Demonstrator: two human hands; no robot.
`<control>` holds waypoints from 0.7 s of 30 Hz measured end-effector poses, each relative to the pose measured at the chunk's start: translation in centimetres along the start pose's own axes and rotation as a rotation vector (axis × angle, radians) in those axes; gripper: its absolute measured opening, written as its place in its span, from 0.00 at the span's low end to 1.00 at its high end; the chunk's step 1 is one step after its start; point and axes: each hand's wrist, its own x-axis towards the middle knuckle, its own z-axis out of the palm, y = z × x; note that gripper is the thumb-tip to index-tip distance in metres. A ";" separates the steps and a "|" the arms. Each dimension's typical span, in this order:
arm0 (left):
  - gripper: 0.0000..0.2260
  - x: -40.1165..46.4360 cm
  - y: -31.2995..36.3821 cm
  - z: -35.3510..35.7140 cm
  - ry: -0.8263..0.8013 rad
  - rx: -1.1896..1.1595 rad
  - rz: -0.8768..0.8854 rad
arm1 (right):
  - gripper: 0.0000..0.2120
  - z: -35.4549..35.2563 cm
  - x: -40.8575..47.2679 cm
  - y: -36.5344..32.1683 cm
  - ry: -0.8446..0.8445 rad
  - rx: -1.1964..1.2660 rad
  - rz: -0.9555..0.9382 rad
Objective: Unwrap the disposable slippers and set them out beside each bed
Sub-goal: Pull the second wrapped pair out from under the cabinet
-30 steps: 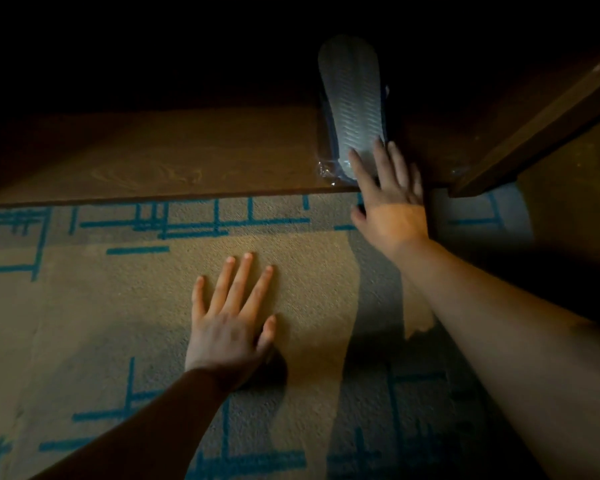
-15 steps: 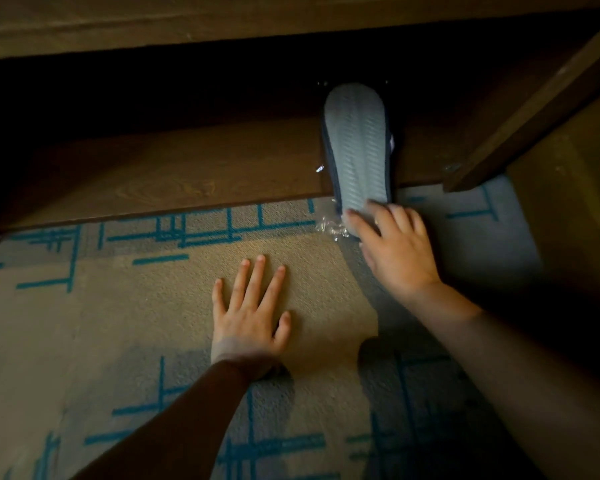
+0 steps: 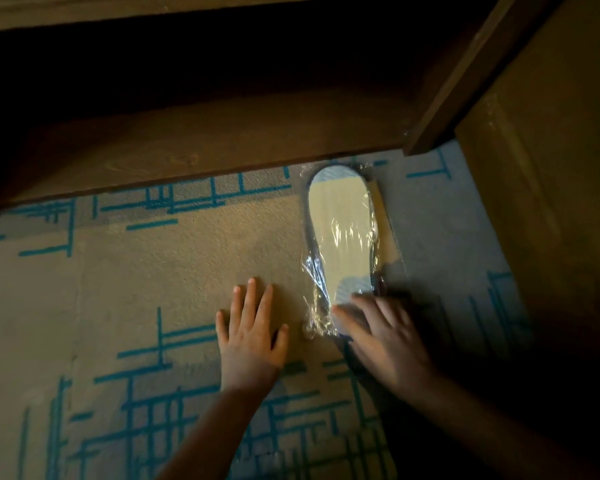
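A pack of disposable slippers (image 3: 342,233) in clear crinkled plastic lies sole-up on the carpet, its far end just in front of the low wooden shelf. The sole looks pale with a dark rim. My right hand (image 3: 385,336) rests with fingers spread over the pack's near end, blurred by motion; I cannot tell whether the fingers grip it. To the left of the pack, my left hand (image 3: 252,332) lies flat on the carpet with fingers apart, holding nothing.
A low wooden shelf (image 3: 194,147) under a dark recess runs across the top. A wooden post (image 3: 461,81) and a cabinet side (image 3: 548,174) close off the right. Beige carpet with blue line pattern (image 3: 118,289) covers the floor.
My right hand has dragged the wrapped slippers off the wooden shelf and toward me onto the carpet. My left hand has stayed flat on the carpet.
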 end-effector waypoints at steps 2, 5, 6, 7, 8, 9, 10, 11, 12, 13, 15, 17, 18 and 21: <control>0.33 -1.7 0.9 0.0 0.042 -0.145 -0.058 | 0.29 -0.1 -2.1 -1.0 -0.061 0.054 0.029; 0.26 -3.2 2.7 0.5 0.135 -0.307 0.000 | 0.30 -0.5 -3.7 -2.5 -0.135 0.069 0.060; 0.24 -3.8 3.2 0.7 0.145 -0.330 0.057 | 0.28 -0.7 -3.8 -2.9 -0.129 0.078 0.078; 0.22 -4.4 3.6 0.8 0.131 -0.332 0.100 | 0.26 -0.9 -3.7 -3.2 -0.109 0.092 0.093; 0.20 -4.9 4.0 0.9 0.112 -0.313 0.136 | 0.24 -1.1 -3.4 -3.3 -0.089 0.110 0.103; 0.19 -5.2 4.2 1.1 0.095 -0.284 0.167 | 0.23 -1.3 -2.9 -3.2 -0.070 0.131 0.111; 0.19 -5.5 4.3 1.3 0.083 -0.251 0.188 | 0.24 -1.5 -2.4 -3.0 -0.057 0.157 0.123; 0.18 -5.5 4.4 1.4 0.078 -0.217 0.197 | 0.24 -1.8 -1.9 -2.7 -0.048 0.184 0.134; 0.18 -5.4 4.4 1.5 0.084 -0.185 0.197 | 0.25 -2.0 -1.4 -2.3 -0.046 0.199 0.135; 0.17 -5.1 4.3 1.4 0.097 -0.152 0.193 | 0.26 -2.1 -0.9 -1.9 -0.058 0.204 0.122; 0.14 -4.7 4.2 1.2 0.117 -0.067 0.176 | 0.27 -2.0 -0.1 -1.1 -0.104 0.222 0.080; 0.12 -4.4 4.2 0.9 0.120 -0.012 0.158 | 0.29 -1.7 0.3 -0.6 -0.181 0.256 0.060; 0.11 -4.3 4.2 0.7 0.115 -0.011 0.148 | 0.29 -1.5 0.3 -0.5 -0.191 0.254 0.047; 0.07 -4.4 3.9 0.4 0.099 -0.055 0.126 | 0.28 -1.5 0.3 -0.1 -0.175 0.249 0.030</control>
